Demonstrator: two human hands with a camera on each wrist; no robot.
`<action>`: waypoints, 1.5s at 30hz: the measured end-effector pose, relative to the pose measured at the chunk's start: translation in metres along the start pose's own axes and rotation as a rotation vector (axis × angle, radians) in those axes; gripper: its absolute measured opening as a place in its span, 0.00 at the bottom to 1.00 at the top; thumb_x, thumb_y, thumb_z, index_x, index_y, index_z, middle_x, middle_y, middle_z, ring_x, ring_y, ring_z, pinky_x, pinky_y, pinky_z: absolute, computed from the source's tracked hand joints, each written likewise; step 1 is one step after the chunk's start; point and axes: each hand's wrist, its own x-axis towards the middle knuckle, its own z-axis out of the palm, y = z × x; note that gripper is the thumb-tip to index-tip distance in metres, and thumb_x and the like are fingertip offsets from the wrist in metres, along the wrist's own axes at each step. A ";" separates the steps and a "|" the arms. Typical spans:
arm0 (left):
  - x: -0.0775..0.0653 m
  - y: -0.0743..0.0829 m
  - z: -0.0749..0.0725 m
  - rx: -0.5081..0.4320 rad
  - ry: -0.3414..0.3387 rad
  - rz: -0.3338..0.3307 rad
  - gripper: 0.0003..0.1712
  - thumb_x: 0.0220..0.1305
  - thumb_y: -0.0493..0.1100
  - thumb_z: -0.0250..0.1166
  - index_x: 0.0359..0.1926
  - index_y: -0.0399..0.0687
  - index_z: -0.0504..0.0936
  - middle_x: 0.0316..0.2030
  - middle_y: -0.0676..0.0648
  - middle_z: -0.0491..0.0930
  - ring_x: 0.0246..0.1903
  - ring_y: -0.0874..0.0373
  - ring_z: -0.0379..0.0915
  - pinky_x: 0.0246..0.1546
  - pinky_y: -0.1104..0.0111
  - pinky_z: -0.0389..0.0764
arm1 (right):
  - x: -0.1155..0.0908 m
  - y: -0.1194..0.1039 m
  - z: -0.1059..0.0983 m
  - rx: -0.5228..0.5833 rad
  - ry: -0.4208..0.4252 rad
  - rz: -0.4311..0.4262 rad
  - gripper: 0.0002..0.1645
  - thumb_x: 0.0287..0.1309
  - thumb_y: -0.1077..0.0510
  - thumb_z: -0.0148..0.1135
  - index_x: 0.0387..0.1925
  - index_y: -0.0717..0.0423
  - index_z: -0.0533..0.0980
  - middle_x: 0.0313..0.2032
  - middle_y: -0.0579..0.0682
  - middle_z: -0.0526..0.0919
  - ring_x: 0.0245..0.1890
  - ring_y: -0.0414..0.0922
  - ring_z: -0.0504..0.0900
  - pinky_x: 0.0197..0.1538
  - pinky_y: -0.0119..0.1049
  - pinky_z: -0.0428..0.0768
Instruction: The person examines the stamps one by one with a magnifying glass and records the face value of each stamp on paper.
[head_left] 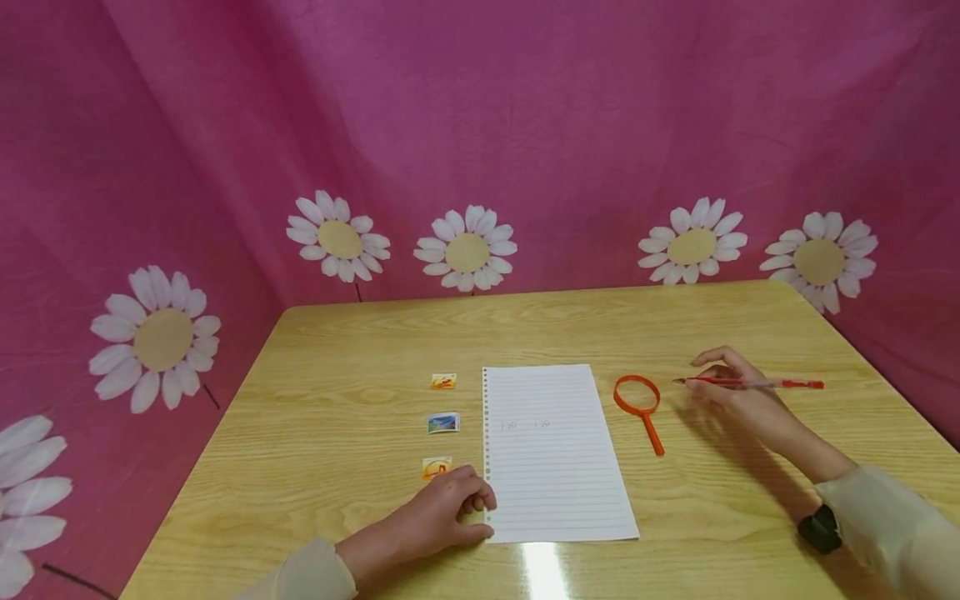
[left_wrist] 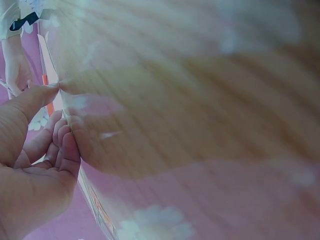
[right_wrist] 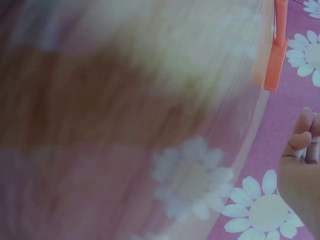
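Observation:
My right hand [head_left: 738, 400] holds a red pen [head_left: 780, 384] above the right side of the table, its tip pointing left. A red magnifying glass [head_left: 653, 432] lies just left of that hand. The lined sheet of paper [head_left: 555, 483] lies mid-table, with two faint pencil-like marks that look like numbers. At its punched left edge rests my left hand [head_left: 442, 512], with thumb and loosely bent fingertips touching the margin; the left wrist view shows the same hand [left_wrist: 42, 145] against the table. In the right wrist view the right hand [right_wrist: 302, 160] is partly cut off and the pen is hidden.
Left of the paper, three small stamp-like pictures stand in a column: a yellow one [head_left: 443, 382], a blue one [head_left: 443, 423] and another yellow one [head_left: 436, 467] by the left hand. A pink curtain with white daisies [head_left: 570, 150] surrounds the wooden table [head_left: 315, 417].

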 end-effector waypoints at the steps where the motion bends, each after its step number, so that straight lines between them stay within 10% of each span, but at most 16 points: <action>1: 0.000 0.000 0.000 0.000 0.001 0.001 0.10 0.58 0.42 0.72 0.39 0.47 0.80 0.32 0.55 0.71 0.33 0.72 0.64 0.38 0.80 0.71 | 0.000 0.000 0.000 -0.039 0.003 0.003 0.15 0.66 0.60 0.59 0.53 0.53 0.70 0.31 0.38 0.84 0.28 0.38 0.82 0.27 0.35 0.77; 9: -0.001 0.000 0.001 0.011 0.010 0.012 0.10 0.58 0.42 0.72 0.38 0.47 0.79 0.32 0.55 0.71 0.33 0.72 0.63 0.38 0.80 0.71 | -0.001 0.004 -0.003 -0.185 0.047 0.012 0.18 0.67 0.52 0.59 0.52 0.58 0.76 0.41 0.24 0.80 0.35 0.29 0.73 0.33 0.30 0.72; 20: 0.000 0.002 0.000 -0.002 0.001 -0.001 0.11 0.57 0.42 0.72 0.39 0.46 0.80 0.32 0.55 0.71 0.33 0.72 0.63 0.38 0.80 0.70 | -0.004 0.006 -0.010 -0.033 0.087 0.013 0.13 0.66 0.58 0.60 0.51 0.53 0.78 0.31 0.31 0.82 0.28 0.34 0.76 0.28 0.32 0.72; 30: -0.001 0.004 -0.002 -0.010 0.008 -0.003 0.11 0.57 0.42 0.72 0.39 0.47 0.80 0.32 0.56 0.71 0.33 0.72 0.64 0.38 0.80 0.71 | -0.015 0.001 -0.021 0.000 0.051 -0.193 0.22 0.66 0.70 0.53 0.61 0.68 0.70 0.42 0.37 0.86 0.42 0.31 0.83 0.41 0.23 0.78; 36: -0.001 0.002 -0.001 0.000 0.012 0.004 0.11 0.58 0.43 0.72 0.39 0.47 0.80 0.32 0.56 0.71 0.33 0.73 0.64 0.38 0.80 0.71 | -0.015 0.004 -0.030 0.219 -0.068 -0.351 0.24 0.65 0.77 0.45 0.63 0.74 0.65 0.46 0.43 0.88 0.47 0.33 0.84 0.40 0.23 0.78; 45: 0.000 0.001 0.001 -0.009 0.007 -0.005 0.11 0.58 0.42 0.72 0.39 0.47 0.79 0.32 0.55 0.71 0.33 0.72 0.64 0.38 0.80 0.71 | -0.015 0.008 -0.033 0.511 -0.161 -0.325 0.23 0.72 0.73 0.32 0.61 0.71 0.68 0.45 0.50 0.85 0.46 0.40 0.83 0.40 0.27 0.77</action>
